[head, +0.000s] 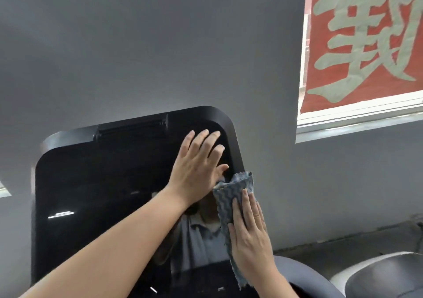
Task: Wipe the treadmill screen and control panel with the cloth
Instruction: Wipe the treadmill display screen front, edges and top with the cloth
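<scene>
The right hand [248,236] lies flat, grip spread open, pressing the blue-grey cloth [231,197] against the right edge of the black treadmill screen [103,194]. The left hand [196,169], fingers extended and holding nothing, rests on the screen's upper right corner, just beside the cloth's top. Bare screen stretches leftward.

Both hands crowd the screen's [103,194] right side; left half lies clear.

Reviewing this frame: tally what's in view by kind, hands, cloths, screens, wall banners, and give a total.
Bare hands: 2, left hand flat on the glass, right hand pressing the cloth
Blue-grey wavy-patterned cloth: 1
Black glossy treadmill screen: 1
Red banner with pale character: 1
Total: 5
</scene>
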`<action>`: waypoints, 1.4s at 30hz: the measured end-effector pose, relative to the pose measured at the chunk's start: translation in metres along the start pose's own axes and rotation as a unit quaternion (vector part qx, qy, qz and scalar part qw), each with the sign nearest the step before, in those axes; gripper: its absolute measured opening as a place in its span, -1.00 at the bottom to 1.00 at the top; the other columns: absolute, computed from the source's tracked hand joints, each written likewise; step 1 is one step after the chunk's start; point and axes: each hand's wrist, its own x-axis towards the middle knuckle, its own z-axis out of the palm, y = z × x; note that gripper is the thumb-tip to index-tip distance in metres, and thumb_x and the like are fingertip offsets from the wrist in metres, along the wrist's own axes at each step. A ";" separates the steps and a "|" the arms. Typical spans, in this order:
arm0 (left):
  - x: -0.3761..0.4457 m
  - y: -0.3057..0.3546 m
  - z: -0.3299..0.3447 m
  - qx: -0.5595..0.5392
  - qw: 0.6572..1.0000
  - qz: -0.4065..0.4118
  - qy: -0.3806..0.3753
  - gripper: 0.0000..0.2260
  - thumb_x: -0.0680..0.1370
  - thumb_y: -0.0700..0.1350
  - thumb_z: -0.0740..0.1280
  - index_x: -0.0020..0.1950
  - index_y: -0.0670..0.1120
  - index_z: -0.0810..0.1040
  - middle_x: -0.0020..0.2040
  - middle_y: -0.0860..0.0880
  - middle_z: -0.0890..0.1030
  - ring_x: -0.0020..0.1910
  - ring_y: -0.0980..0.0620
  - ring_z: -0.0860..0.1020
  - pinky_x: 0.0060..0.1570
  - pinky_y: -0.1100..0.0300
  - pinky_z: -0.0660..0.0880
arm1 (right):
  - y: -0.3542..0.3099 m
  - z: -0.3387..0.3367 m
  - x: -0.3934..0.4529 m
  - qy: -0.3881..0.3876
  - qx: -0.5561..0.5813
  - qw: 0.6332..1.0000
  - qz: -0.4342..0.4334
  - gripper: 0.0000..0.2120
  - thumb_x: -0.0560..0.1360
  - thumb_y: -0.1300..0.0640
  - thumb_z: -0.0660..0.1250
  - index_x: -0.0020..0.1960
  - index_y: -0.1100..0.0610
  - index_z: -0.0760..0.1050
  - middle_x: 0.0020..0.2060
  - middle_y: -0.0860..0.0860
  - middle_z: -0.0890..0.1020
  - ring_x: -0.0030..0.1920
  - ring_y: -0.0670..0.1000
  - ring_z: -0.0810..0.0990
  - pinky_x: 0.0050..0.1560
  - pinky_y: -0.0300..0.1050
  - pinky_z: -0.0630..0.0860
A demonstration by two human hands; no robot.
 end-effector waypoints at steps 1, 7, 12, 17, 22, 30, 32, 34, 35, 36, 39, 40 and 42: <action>0.010 -0.015 -0.002 0.008 1.000 -0.010 0.005 -0.62 0.57 0.08 0.33 0.26 -0.15 0.49 0.42 -0.20 0.42 0.43 -0.24 0.35 0.47 -0.20 0.18 | -0.002 0.003 -0.003 0.003 -0.002 1.000 0.016 -0.51 0.70 0.05 -0.01 0.56 0.26 0.19 0.58 0.21 0.16 0.57 0.24 0.14 0.46 0.18 0.22; 0.040 -0.101 0.007 0.073 0.996 -0.009 -0.058 -0.41 0.62 0.22 0.10 0.45 -0.20 0.35 0.46 -0.23 0.37 0.46 -0.28 0.31 0.44 -0.23 0.23 | 0.007 0.009 0.035 0.013 0.021 1.000 0.017 -0.44 0.69 0.02 -0.01 0.63 0.18 -0.04 0.60 0.18 0.13 0.60 0.16 0.05 0.50 0.10 0.15; 0.041 -0.122 0.018 0.094 0.995 0.024 -0.015 -0.44 0.66 0.18 0.07 0.41 -0.23 0.45 0.37 -0.21 0.51 0.39 -0.22 0.44 0.35 -0.19 0.39 | 0.006 0.011 0.145 0.025 0.028 0.999 -0.001 -0.42 0.66 0.10 0.09 0.60 0.24 0.00 0.58 0.24 0.12 0.60 0.22 0.04 0.53 0.14 0.10; 0.037 -0.123 0.031 0.092 0.994 0.027 0.046 -0.55 0.68 0.07 0.12 0.41 -0.22 0.47 0.34 -0.19 0.56 0.31 -0.18 0.53 0.31 -0.11 0.44 | 0.000 0.002 0.243 -0.007 0.043 0.999 0.011 -0.48 0.68 0.04 0.02 0.58 0.23 0.15 0.56 0.18 0.23 0.59 0.20 0.10 0.55 0.16 0.14; 0.037 -0.123 0.031 0.104 0.992 0.038 0.062 -0.57 0.69 0.05 0.16 0.39 -0.23 0.49 0.32 -0.20 0.57 0.25 -0.17 0.58 0.21 -0.08 0.51 | -0.005 0.006 0.157 0.023 0.034 0.999 0.028 -0.43 0.68 0.02 0.03 0.61 0.25 0.03 0.59 0.21 0.11 0.61 0.18 0.01 0.57 0.10 0.09; 0.038 -0.122 0.030 0.099 0.992 0.042 0.066 -0.57 0.68 0.05 0.17 0.38 -0.25 0.50 0.30 -0.21 0.58 0.22 -0.17 0.59 0.17 -0.07 0.54 | 0.002 0.020 -0.029 0.061 0.002 0.997 0.048 -0.40 0.67 -0.12 -0.03 0.48 0.34 0.21 0.51 0.27 0.27 0.56 0.20 0.18 0.48 0.04 0.22; 0.037 -0.123 0.029 0.094 0.993 0.040 0.057 -0.56 0.67 0.05 0.18 0.38 -0.25 0.50 0.30 -0.21 0.58 0.22 -0.18 0.59 0.16 -0.08 0.54 | -0.002 0.011 0.005 0.044 0.031 0.998 0.031 -0.40 0.69 -0.11 -0.05 0.57 0.26 0.07 0.55 0.22 0.20 0.54 0.23 0.18 0.52 0.02 0.14; 0.038 -0.123 0.028 0.090 0.994 0.036 0.039 -0.54 0.66 0.06 0.18 0.39 -0.26 0.48 0.31 -0.22 0.57 0.23 -0.20 0.58 0.17 -0.09 0.53 | -0.005 0.003 0.067 0.021 0.042 0.999 0.024 -0.40 0.70 -0.10 -0.08 0.59 0.27 0.03 0.55 0.26 0.20 0.54 0.26 0.14 0.53 0.07 0.14; 0.038 -0.122 0.025 0.086 0.995 0.033 0.022 -0.52 0.65 0.07 0.17 0.40 -0.26 0.47 0.33 -0.22 0.55 0.25 -0.20 0.56 0.19 -0.09 0.52 | -0.007 0.000 0.106 0.013 0.033 0.999 0.024 -0.39 0.69 -0.10 -0.08 0.58 0.28 0.04 0.53 0.30 0.22 0.53 0.28 0.14 0.52 0.12 0.18; 0.038 -0.122 0.023 0.083 0.996 0.029 -0.001 -0.49 0.64 0.08 0.16 0.42 -0.27 0.44 0.35 -0.23 0.53 0.29 -0.21 0.53 0.24 -0.10 0.49 | -0.008 -0.002 0.145 0.003 0.023 0.999 0.030 -0.38 0.69 -0.11 -0.07 0.58 0.29 0.06 0.52 0.31 0.25 0.53 0.29 0.14 0.52 0.17 0.21; 0.031 -0.124 0.008 0.087 0.994 0.002 -0.065 -0.38 0.59 0.13 0.19 0.51 -0.27 0.30 0.46 -0.23 0.40 0.43 -0.21 0.38 0.40 -0.13 0.36 | -0.018 -0.016 0.242 -0.051 -0.034 0.998 -0.008 -0.33 0.64 -0.17 -0.09 0.56 0.27 0.18 0.52 0.23 0.30 0.57 0.24 0.15 0.55 0.14 0.11; 0.025 -0.127 0.003 0.092 0.993 -0.011 -0.073 -0.36 0.58 0.13 0.20 0.52 -0.27 0.27 0.47 -0.23 0.38 0.46 -0.20 0.35 0.42 -0.13 0.33 | -0.024 -0.020 0.261 -0.075 -0.057 0.995 -0.042 -0.30 0.63 -0.23 -0.13 0.56 0.24 0.21 0.53 0.18 0.31 0.57 0.19 0.15 0.57 0.10 0.07; 0.008 -0.136 -0.009 0.114 0.989 -0.037 -0.091 -0.33 0.56 0.14 0.22 0.53 -0.26 0.25 0.49 -0.23 0.36 0.48 -0.19 0.33 0.44 -0.14 0.32 | -0.045 -0.022 0.279 -0.111 -0.099 0.983 -0.107 -0.24 0.60 -0.33 -0.18 0.57 0.17 0.20 0.55 0.09 0.29 0.59 0.11 0.13 0.57 0.04 0.02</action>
